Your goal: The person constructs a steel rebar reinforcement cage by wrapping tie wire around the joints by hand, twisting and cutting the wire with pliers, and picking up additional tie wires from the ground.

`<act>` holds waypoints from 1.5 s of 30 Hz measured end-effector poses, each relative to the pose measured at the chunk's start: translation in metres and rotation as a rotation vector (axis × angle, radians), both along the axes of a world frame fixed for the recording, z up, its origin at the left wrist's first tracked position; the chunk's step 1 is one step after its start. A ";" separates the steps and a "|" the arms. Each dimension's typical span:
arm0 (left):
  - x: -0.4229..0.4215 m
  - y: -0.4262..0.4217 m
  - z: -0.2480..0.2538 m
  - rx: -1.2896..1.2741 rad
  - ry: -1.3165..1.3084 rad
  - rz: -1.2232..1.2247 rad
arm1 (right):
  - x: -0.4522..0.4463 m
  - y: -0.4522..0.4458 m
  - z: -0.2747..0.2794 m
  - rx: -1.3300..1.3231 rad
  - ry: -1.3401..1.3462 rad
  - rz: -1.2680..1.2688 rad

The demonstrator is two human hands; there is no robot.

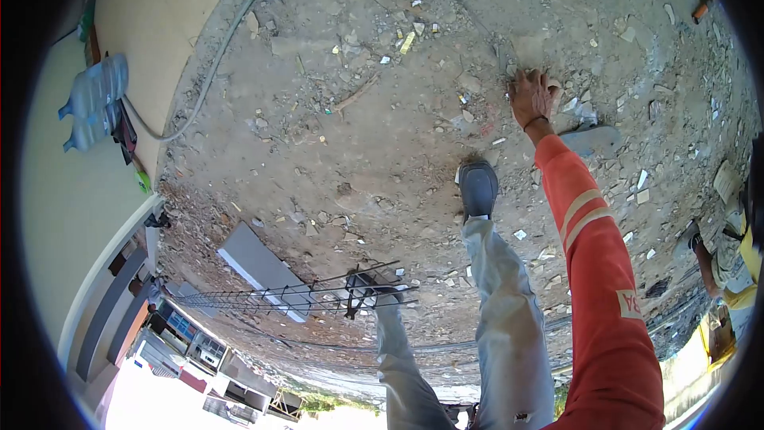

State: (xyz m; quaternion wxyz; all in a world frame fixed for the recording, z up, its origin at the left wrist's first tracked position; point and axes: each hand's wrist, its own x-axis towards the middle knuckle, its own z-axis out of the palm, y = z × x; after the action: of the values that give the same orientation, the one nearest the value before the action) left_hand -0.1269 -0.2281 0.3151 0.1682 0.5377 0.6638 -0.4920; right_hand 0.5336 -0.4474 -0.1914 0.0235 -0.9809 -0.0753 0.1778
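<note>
My right hand (533, 99), at the end of a red sleeve with pale stripes, reaches down to the rubble-strewn ground. Its fingers are bent over a pale chunk of rubble (555, 87), partly hidden by them. Just below the wrist, to the right, lies a flat grey piece (593, 140) whose kind I cannot make out. My left hand does not appear in the picture.
My dark shoe (478, 187) stands on the dirt. A rebar cage (263, 299) lies by my other foot, across a grey slab (267, 263). Water bottles (95, 99) and a hose (215, 64) are at the left wall. Another person in yellow (744, 263) is at the right.
</note>
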 end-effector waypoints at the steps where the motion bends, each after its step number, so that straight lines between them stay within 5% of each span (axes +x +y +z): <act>1: -0.001 0.000 -0.001 0.007 -0.007 0.003 | 0.004 0.005 0.004 0.023 -0.017 0.003; 6: -0.017 -0.003 0.012 0.023 -0.037 0.010 | -0.007 0.026 0.050 0.041 0.220 -0.017; 9: -0.031 -0.007 0.023 0.023 -0.086 0.018 | -0.049 0.024 0.107 0.160 0.053 0.034; 17: -0.138 -0.012 0.024 0.225 -0.312 -0.035 | -0.199 -0.020 0.388 0.640 -0.113 -0.008; 19: -0.137 0.010 -0.014 0.460 -0.562 0.407 | -0.246 -0.025 0.473 0.649 -0.055 0.028; 20: -0.116 0.029 -0.027 0.426 -0.707 0.580 | -0.271 -0.021 0.514 0.671 -0.048 0.078; 22: -0.022 0.078 0.030 -0.017 -0.925 0.766 | -0.322 -0.004 0.604 0.560 0.184 0.078; 25: 0.029 0.097 0.090 -0.454 -1.294 0.703 | -0.403 0.030 0.680 0.590 0.260 0.247; 28: 0.030 0.096 0.173 -0.551 -1.373 0.729 | -0.486 0.064 0.747 0.570 0.366 0.401; 30: 0.013 0.095 0.204 -0.663 -1.462 0.846 | -0.534 0.082 0.777 0.604 0.435 0.484; 35: -0.054 0.099 0.241 -0.472 -1.669 1.215 | -0.599 0.095 0.818 0.606 0.586 0.622; 45: -0.141 0.053 0.196 -0.027 -1.742 1.339 | -0.587 0.086 0.776 0.655 0.854 0.766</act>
State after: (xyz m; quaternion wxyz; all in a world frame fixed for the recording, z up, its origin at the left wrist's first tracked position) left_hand -0.2675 -0.1749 0.5115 0.8180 0.2299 0.4696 0.2396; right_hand -0.0539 -0.3618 0.5844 0.2837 -0.6702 -0.4531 0.5149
